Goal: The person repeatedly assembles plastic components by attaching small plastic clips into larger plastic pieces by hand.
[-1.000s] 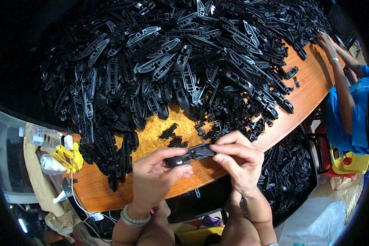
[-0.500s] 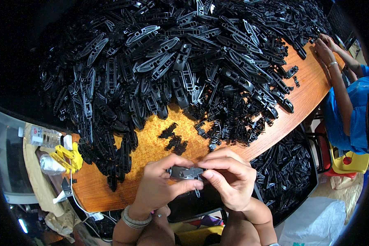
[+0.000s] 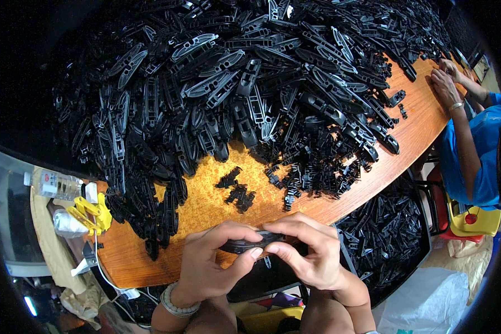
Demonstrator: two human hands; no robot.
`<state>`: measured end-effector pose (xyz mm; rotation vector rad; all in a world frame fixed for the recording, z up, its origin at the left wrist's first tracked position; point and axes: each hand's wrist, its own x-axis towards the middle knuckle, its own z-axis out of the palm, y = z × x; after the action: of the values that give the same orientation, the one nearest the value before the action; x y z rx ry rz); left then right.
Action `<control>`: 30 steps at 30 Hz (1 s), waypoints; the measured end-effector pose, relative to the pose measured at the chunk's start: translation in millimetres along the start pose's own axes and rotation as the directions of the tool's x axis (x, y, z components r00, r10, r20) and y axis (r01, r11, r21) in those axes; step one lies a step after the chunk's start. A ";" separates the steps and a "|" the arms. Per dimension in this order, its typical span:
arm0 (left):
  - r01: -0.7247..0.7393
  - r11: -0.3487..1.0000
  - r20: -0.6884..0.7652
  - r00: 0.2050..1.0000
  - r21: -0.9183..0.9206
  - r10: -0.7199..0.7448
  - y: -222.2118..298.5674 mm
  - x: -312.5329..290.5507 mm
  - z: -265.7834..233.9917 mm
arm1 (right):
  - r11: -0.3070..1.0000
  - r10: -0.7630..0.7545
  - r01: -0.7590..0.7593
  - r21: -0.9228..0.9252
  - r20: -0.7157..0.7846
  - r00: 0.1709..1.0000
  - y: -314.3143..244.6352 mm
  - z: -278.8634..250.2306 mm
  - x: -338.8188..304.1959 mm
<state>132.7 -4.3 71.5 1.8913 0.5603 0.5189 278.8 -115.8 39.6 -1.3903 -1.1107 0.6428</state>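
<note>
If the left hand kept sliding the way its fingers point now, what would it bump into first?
The left hand points right, toward the right hand. Both grip the same long black plastic part, so it would likely press straight into the right hand's fingers, already almost touching it.

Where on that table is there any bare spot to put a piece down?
Bare wood shows just beyond the hands, around the few small clips, and along the right table edge toward the co-worker's hands. The heap of black parts crowds everything else.
</note>
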 end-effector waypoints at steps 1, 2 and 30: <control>0.023 0.999 0.007 1.000 -0.044 -0.023 0.3 -2.3 -0.3 | 1.000 0.001 -0.001 0.000 0.000 1.000 -1.2 -0.1 -0.7; 0.047 0.995 0.015 0.999 -0.088 -0.045 0.9 -3.6 -1.0 | 1.000 0.005 -0.005 -0.009 0.008 1.000 -2.9 -0.3 -1.1; -0.379 0.167 0.267 0.845 0.910 0.463 -31.8 75.2 -48.6 | 0.657 -0.315 0.446 -0.607 0.316 0.895 16.8 11.8 44.9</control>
<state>159.4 86.8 66.8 3.3101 0.3630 0.6921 290.2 -68.4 31.8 -1.6286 -1.8517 0.0307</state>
